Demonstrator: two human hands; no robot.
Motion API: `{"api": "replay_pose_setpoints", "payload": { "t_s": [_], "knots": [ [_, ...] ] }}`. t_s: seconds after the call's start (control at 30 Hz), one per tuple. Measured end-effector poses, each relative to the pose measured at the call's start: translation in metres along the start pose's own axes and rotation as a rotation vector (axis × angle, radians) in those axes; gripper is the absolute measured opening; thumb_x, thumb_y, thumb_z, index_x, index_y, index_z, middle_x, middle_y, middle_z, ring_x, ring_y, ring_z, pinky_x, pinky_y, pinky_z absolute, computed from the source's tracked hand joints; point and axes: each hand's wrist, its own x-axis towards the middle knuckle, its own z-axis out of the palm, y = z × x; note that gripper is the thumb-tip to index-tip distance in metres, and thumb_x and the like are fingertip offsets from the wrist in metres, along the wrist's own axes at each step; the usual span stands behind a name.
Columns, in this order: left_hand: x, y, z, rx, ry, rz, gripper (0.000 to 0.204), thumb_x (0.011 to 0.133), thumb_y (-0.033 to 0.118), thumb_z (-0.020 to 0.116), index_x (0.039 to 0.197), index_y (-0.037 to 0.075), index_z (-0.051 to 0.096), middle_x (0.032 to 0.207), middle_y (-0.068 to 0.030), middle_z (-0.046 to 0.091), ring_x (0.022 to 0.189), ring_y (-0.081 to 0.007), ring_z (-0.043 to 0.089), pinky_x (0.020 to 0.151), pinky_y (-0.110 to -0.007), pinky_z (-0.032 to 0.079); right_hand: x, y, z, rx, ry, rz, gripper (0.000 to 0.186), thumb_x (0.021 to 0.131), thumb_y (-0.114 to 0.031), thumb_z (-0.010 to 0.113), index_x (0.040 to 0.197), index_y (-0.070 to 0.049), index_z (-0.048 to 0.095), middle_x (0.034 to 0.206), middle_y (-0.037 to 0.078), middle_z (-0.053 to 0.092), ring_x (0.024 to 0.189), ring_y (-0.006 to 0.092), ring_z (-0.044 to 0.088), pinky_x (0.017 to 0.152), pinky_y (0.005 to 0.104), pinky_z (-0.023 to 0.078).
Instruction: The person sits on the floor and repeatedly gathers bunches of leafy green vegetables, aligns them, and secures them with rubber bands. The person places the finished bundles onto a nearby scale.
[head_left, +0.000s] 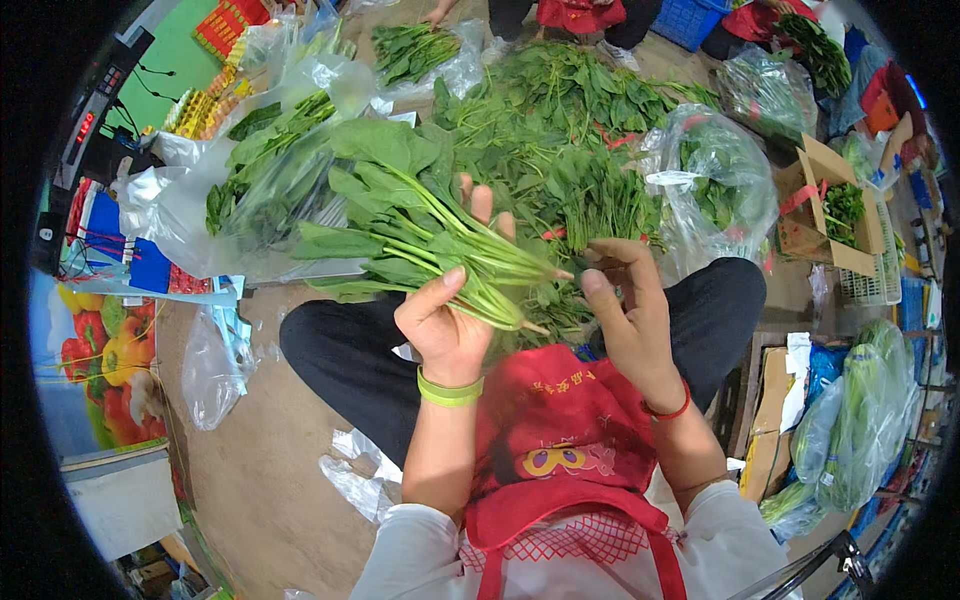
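Observation:
A bunch of spinach rests across my left hand, its leaves fanning out to the left and its pinkish root ends pointing right. The fingers come up behind the stems and the thumb lies in front, so the hand is closed round them. Just right of the root ends is my right hand, its fingers curved and apart from the thumb, with nothing visible between them. Beyond both hands spreads a large heap of loose spinach, with bits of red tie among the stems.
Left of the heap, a clear plastic bag holds more greens. On the right are another bag of greens, a cardboard box and bagged long green vegetables. Other people sit at the far side, near a blue crate.

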Motion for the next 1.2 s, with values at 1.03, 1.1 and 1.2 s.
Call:
{"api": "replay_pose_setpoints", "payload": {
  "t_s": [1.03, 1.1, 1.2],
  "knots": [
    [-0.025, 0.006, -0.030, 0.316, 0.160, -0.031, 0.058, 0.092, -0.006, 0.063, 0.146, 0.004, 0.044, 0.138, -0.0189, 0.057, 0.126, -0.0320, 0.058, 0.111, -0.049, 0.049, 0.046, 0.019, 0.023, -0.510, 0.017, -0.282, 0.026, 0.102, -0.017, 0.062, 0.120, 0.002, 0.060, 0.095, 0.009, 0.065, 0.084, 0.0177, 0.063, 0.080, 0.0330, 0.052],
    [-0.024, 0.005, -0.031, 0.320, 0.104, -0.028, 0.060, 0.093, -0.006, 0.062, 0.148, 0.004, 0.041, 0.140, -0.0235, 0.055, 0.130, -0.0382, 0.056, 0.115, -0.053, 0.045, 0.033, 0.007, 0.028, -0.136, -0.111, -0.047, 0.026, 0.102, -0.015, 0.063, 0.121, 0.002, 0.061, 0.097, 0.011, 0.067, 0.086, 0.0175, 0.065, 0.080, 0.0328, 0.052],
    [-0.022, 0.005, -0.030, 0.340, 0.082, -0.034, 0.060, 0.092, -0.007, 0.061, 0.148, 0.004, 0.041, 0.139, -0.0223, 0.056, 0.131, -0.0370, 0.055, 0.115, -0.053, 0.044, 0.024, -0.010, 0.030, 0.052, -0.305, 0.087, 0.028, 0.101, -0.017, 0.065, 0.122, 0.002, 0.061, 0.105, 0.012, 0.070, 0.092, 0.0168, 0.067, 0.082, 0.0320, 0.053]
  ]
}}
